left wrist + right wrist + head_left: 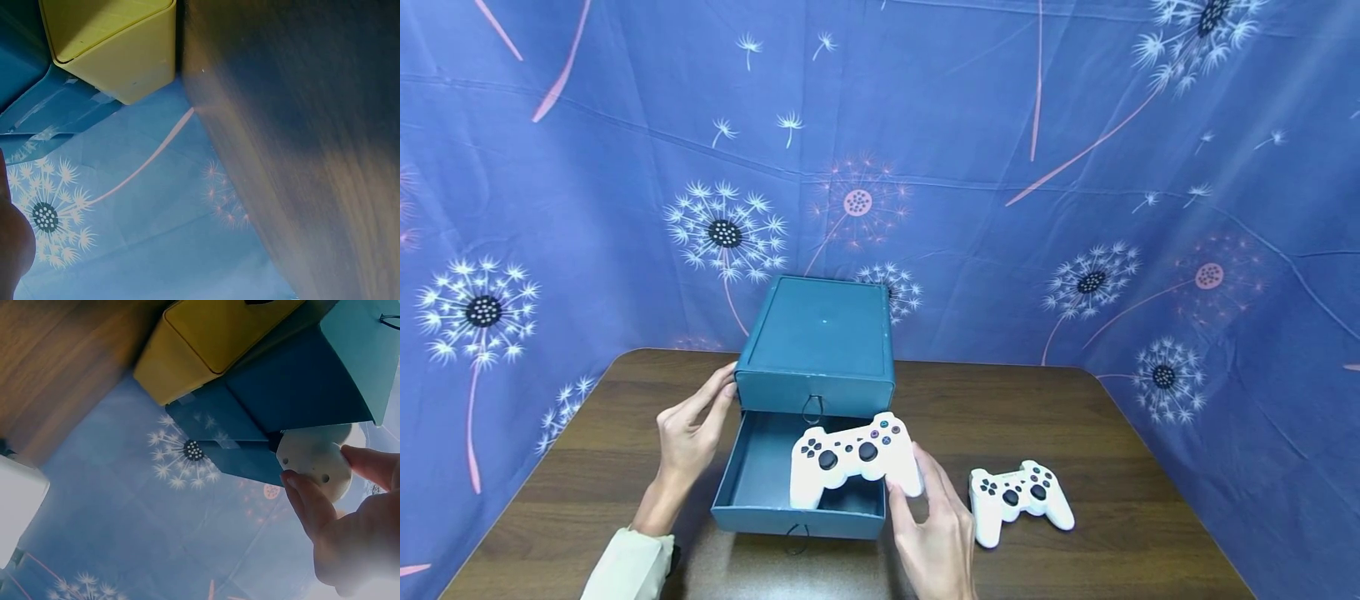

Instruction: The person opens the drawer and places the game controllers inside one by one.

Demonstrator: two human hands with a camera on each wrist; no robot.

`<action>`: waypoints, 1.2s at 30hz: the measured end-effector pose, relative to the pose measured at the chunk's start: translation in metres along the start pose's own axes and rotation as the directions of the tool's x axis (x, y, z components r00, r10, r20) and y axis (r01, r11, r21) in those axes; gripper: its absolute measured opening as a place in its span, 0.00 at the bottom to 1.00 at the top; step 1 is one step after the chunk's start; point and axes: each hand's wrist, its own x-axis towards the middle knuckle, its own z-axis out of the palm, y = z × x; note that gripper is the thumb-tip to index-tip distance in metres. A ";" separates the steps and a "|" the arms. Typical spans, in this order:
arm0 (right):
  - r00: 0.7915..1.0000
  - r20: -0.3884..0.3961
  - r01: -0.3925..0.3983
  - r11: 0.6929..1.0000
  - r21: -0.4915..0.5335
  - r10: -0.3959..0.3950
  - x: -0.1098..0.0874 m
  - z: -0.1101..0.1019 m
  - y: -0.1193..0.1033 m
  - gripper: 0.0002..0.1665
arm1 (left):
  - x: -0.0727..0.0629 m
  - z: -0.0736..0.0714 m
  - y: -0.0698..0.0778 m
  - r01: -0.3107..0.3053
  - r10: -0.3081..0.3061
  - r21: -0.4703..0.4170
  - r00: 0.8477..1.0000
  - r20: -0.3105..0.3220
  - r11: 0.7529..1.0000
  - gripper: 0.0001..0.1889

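A white game controller is held over the pulled-out lower drawer of a dark teal drawer box. My right hand pinches its right grip between thumb and fingers. In the right wrist view, the end of this controller shows between the fingertips, beside the drawer. My left hand touches the left side of the box near its upper front corner, fingers extended. Only a sliver of that hand appears in the left wrist view. The upper drawer is closed, with a dark ring pull.
A second white controller lies on the brown wooden table, right of my right hand. Both wrist views show a yellow box-like part by the teal drawers. A blue dandelion-print cloth hangs behind the table.
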 end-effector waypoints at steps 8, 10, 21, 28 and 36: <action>0.997 -0.008 0.081 0.997 0.018 -0.081 -0.005 0.005 -0.002 0.33 | 0.005 0.002 0.009 -0.007 0.006 -0.017 1.000 -0.021 1.000 0.19; 0.997 0.014 0.075 0.996 0.038 -0.076 -0.006 0.006 -0.003 0.32 | 0.006 0.001 0.010 -0.009 0.008 -0.022 1.000 -0.017 1.000 0.19; 0.996 0.085 0.001 0.988 0.152 -0.014 -0.004 0.008 -0.007 0.30 | 0.000 -0.001 0.002 0.001 -0.001 -0.002 1.000 0.005 1.000 0.20; 0.992 0.123 -0.020 0.984 0.174 -0.001 -0.004 0.010 -0.007 0.30 | -0.003 -0.002 0.000 0.018 -0.018 0.009 1.000 0.020 1.000 0.23; 0.992 0.094 0.059 0.980 0.190 -0.078 -0.005 0.011 -0.004 0.30 | -0.001 -0.001 0.000 0.009 -0.009 -0.001 1.000 0.009 1.000 0.20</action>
